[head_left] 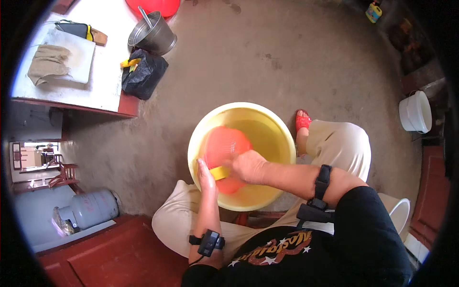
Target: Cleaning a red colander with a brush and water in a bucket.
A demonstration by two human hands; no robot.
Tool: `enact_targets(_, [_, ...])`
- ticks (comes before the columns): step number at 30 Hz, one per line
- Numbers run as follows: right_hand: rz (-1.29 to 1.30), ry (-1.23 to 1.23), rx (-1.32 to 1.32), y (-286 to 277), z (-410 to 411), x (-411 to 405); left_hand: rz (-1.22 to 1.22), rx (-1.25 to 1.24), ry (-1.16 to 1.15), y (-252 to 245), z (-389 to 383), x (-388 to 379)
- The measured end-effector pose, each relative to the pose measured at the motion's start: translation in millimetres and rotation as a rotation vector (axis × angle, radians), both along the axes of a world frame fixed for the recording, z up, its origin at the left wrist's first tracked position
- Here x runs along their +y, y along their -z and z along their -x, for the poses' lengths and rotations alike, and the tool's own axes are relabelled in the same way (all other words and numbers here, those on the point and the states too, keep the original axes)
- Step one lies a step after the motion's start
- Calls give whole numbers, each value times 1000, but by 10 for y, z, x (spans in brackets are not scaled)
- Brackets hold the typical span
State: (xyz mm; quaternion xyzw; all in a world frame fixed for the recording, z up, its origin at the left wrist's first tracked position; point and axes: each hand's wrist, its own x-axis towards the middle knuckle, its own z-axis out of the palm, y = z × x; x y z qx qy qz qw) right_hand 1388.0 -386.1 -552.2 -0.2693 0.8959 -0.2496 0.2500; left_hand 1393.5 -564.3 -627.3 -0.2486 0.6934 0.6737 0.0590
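A large yellow plastic basin (pixel 276 143) with liquid in it stands between the person's knees. Inside it is an orange-red ribbed plastic vessel (pixel 224 141), possibly a basket or colander, tilted. My left hand (pixel 207 177) grips its near left side, thumb up along the basin's inner wall. A flat yellow piece (pixel 219 173) lies between my two hands; whether it is a handle or a separate thing cannot be told. My right hand (pixel 248 167) is curled over the vessel's near right part, its fingers blurred, so what it holds is unclear.
A white-topped table (pixel 104 94) at upper left bears a metal pot (pixel 161 37), a black plastic bag (pixel 148 73) and a cloth (pixel 50 62) on a white board. A grey gas cylinder (pixel 95 208) lies lower left in view. White bucket (pixel 412 113) at right; a pale container (pixel 398 211) near my right elbow.
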Motion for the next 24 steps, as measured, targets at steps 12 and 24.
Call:
enact_targets(12, [0, 419, -101, 392, 664, 376, 51, 135, 95, -268, -246, -63])
enact_targets(24, [63, 481, -365, 470, 745, 560, -208, 83, 358, -511, -187, -230])
